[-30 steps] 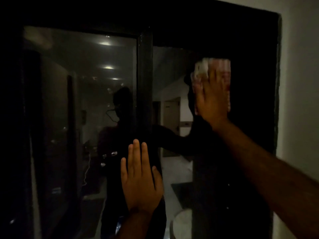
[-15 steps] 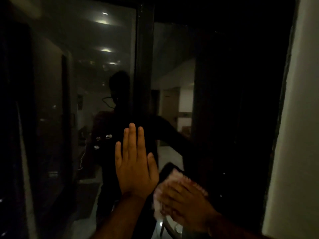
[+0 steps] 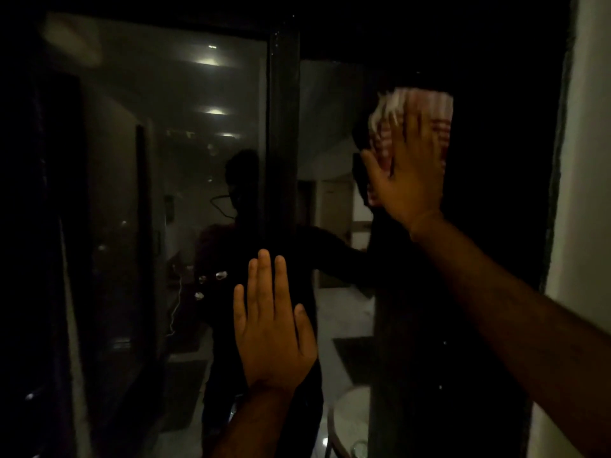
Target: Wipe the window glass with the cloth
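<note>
2 hands flat | right hand (image 3: pixel 408 173) spread, pressing cloth (image 3: pixel 413 107) on window glass (image 3: pixel 334 104) | left hand (image 3: pixel 271 328) flat below

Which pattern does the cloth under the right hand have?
Red and white stripes on the cloth, blurred, seen in the head view.

We note the window glass (image 3: pixel 172 200) fills most of the frame, dark and reflective, split by a dark vertical frame bar just left of centre; ceiling lights and a room interior show in it. We find the cloth (image 3: pixel 393 127) in the upper right of the frame, pale with reddish stripes, spread flat against the right pane. Its edges are blurred; its lower part is covered from view.
</note>
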The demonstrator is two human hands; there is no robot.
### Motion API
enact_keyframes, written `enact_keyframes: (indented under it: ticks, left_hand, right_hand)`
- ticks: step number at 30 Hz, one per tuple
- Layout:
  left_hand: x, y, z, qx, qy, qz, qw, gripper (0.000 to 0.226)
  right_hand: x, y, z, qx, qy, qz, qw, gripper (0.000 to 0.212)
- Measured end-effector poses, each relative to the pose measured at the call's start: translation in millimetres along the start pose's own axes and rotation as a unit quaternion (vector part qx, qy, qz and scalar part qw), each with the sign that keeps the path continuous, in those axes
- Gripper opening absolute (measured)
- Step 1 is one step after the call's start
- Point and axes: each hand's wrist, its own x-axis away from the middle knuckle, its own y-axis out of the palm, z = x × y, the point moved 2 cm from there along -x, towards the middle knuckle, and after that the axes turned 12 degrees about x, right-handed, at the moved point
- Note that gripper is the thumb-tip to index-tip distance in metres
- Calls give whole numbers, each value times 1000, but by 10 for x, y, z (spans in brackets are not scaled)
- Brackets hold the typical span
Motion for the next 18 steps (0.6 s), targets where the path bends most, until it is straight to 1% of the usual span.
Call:
enact_keyframes:
  ticks: [2,4,7,8,10,13,16,18]
  left_hand:
    - [-9,-2,11,1,1,2,1000,79]
    - [-9,13,12,-10,3,1,1000,78]
    - [26,24,4,-21,11,9,1000,78]
    - [47,25,-2,-23,11,14,1000,78]
    - [30,44,-9,-32,14,17,999,78]
    - [1,67,14,-40,12,21,999,79]
    - [-19,59,4,-52,17,20,998,80]
    - [-28,7,-4,-64,27,4,998,81]
  right_hand:
    - [-314,-86,-207,9,-3,8,1000,88]
    - [-440,-85,-432,12,-20,9,1000,83]
    - [-260,-41,-713,-25,-100,30,994,75]
    - [-87,-3,-777,-48,-130,30,990,74]
    - [302,53,-844,-87,-159,17,983,71]
    - [861,207,-806,-96,-170,-3,981,66]
    - [1489,431,-739,-111,-189,12,976,64]
    - [1972,602,-671,-107,-225,19,968,62]
